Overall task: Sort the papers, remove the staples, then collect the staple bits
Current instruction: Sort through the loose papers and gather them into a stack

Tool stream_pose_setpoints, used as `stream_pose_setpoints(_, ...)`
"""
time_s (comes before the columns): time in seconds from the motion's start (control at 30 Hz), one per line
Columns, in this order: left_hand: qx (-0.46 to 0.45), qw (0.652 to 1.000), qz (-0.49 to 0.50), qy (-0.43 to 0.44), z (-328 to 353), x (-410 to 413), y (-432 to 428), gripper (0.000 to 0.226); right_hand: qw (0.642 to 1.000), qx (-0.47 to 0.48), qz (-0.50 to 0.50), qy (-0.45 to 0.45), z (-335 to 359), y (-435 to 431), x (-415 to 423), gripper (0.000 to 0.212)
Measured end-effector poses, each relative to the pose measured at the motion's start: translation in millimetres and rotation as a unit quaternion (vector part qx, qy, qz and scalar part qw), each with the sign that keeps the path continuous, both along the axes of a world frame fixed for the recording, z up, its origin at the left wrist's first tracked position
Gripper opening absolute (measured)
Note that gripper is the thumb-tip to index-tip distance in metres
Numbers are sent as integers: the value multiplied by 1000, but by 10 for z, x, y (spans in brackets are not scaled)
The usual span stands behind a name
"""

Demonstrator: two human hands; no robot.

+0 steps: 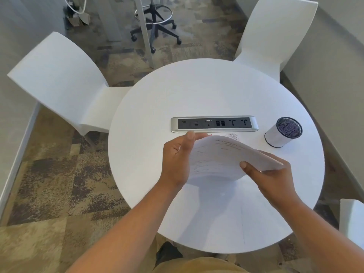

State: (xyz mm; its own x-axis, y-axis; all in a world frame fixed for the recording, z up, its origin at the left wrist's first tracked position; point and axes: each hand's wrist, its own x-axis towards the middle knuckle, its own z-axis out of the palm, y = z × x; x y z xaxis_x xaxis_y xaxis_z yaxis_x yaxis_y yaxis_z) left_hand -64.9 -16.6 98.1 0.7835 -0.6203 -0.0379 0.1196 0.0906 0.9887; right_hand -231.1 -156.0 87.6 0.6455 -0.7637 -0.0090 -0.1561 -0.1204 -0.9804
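A thick stack of printed white papers (pixel 220 158) is held above the round white table (pixel 149 146), bowed upward in the middle. My left hand (pixel 177 160) grips its left edge, thumb on top. At the right edge my right hand (pixel 269 174) holds the stack with the thumb on top and the fingers underneath. A small heap of staple bits (pixel 233 136) lies on the table just beyond the papers. A sliver of something red (pixel 210 135) peeks out behind the stack's far edge; I cannot tell what it is.
A silver socket strip (pixel 214 124) is set into the table's middle. A mesh pen cup (pixel 282 133) stands to its right. White chairs sit at the left (pixel 65 83), far right (pixel 275 34) and near right (pixel 352 219). A stool base (pixel 155 26) stands on the carpet beyond.
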Motion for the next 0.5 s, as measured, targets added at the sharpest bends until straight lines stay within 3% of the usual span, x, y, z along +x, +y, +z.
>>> stream_pose_setpoints(0.13, 8, 1000, 9, 23, -85, -25, -28, 49, 999, 40, -24, 4, -125, -39, -3, 32)
stream_pose_setpoints(0.23, -18, 999, 3, 44, -97, 23, -21, 54, 999, 51, -17, 0, -148, -46, -1, 40)
stream_pose_setpoints(0.33, 0, 999, -39, -20, -154, 110, 17, 71, 998, 60, -3, 0, -155, -58, 3, 48)
stream_pose_setpoints(0.37, 19, 997, -53, -43, -171, 135, 30, 62, 998, 63, 5, 4, -175, -69, 2, 51)
stream_pose_setpoints(0.43, 72, 992, -78, -64, -241, 169, 27, 21, 998, 66, 16, 16, -204, -75, 12, 56)
stream_pose_setpoints(0.5, 90, 990, -92, -64, -297, 166, 29, 27, 998, 56, 18, 29, -240, -69, 17, 55)
